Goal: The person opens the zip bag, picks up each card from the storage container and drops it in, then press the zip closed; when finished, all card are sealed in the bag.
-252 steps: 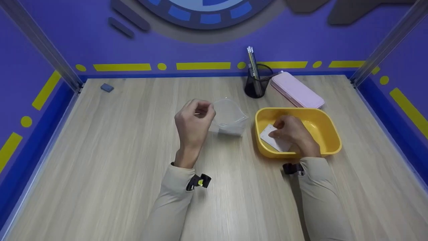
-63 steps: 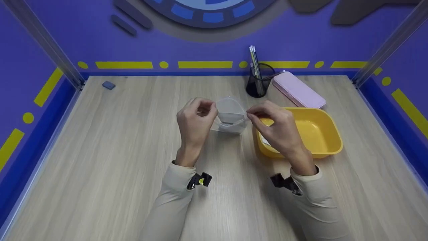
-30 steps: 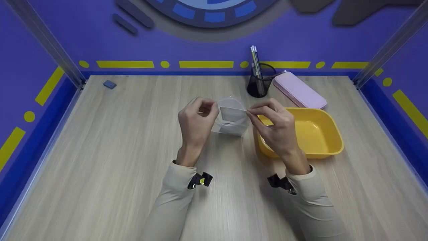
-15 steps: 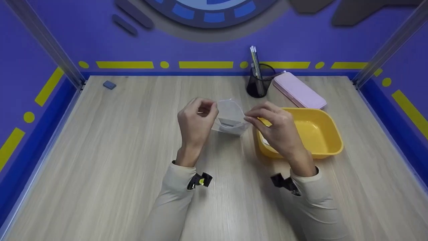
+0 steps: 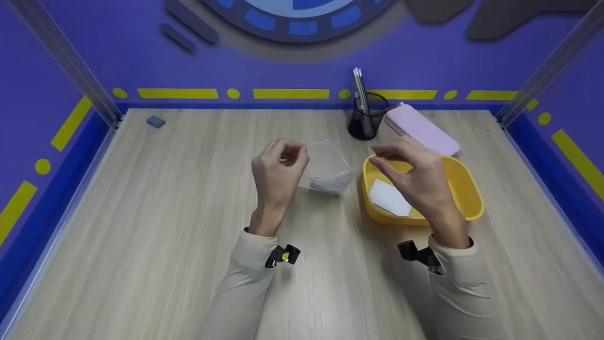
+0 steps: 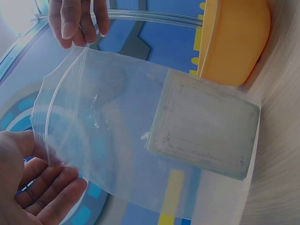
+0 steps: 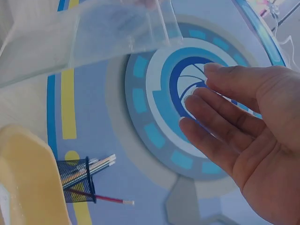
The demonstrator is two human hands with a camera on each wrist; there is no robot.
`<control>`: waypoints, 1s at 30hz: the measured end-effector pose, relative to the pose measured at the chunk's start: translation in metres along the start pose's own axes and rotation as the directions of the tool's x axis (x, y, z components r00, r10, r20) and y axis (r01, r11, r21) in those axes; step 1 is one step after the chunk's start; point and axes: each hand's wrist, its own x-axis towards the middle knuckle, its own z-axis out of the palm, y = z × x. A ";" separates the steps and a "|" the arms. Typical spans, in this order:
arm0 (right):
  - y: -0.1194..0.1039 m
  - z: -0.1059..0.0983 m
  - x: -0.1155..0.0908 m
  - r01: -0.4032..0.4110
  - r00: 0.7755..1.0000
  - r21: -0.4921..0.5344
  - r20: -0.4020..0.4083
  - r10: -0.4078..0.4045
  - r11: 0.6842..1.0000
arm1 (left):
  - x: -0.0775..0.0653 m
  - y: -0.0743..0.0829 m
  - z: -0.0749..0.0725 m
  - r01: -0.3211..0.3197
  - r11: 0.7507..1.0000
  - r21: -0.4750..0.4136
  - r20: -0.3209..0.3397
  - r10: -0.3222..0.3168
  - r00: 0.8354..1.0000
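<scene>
My left hand pinches the top edge of a clear zip bag between thumb and fingers. The bag hangs upright with its mouth spread. Near its bottom, in the left wrist view, sits a squarish stack of thin greyish sheets. To the right, over the left part of a yellow bin, my right hand is raised with nothing between its thumb and fingers, as the right wrist view also shows. A flat white card-like piece lies in the bin below it, partly hidden by that hand.
Behind the bin lie a pink pencil case and a black mesh cup holding several pencils. A small blue-grey block rests at the table's back left. Blue panels enclose the table's back and sides.
Early on, my right hand gripped a white piece in the bin, then pinched the bag's right edge with a sheet showing in its mouth. It has since let go and moved right; the sheet sank inside.
</scene>
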 end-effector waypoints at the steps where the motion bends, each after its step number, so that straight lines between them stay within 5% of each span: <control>1: 0.002 -0.001 0.000 -0.012 1.000 0.001 0.007 0.012 1.000 | 0.000 0.000 0.000 -0.005 1.000 0.001 0.000 0.005 1.000; 12: 0.046 -0.007 0.005 -0.191 0.964 0.021 0.190 0.184 0.981 | 0.000 -0.001 0.000 0.002 1.000 -0.004 -0.025 -0.002 1.000; 25: 0.113 0.002 -0.005 -0.392 0.792 -0.164 0.442 0.422 0.905 | 0.001 0.000 -0.001 0.016 1.000 -0.003 -0.025 -0.016 1.000; 30: 0.129 0.008 -0.009 -0.399 0.748 -0.220 0.484 0.455 0.890 | 0.001 0.001 -0.001 0.022 1.000 -0.003 -0.019 -0.022 1.000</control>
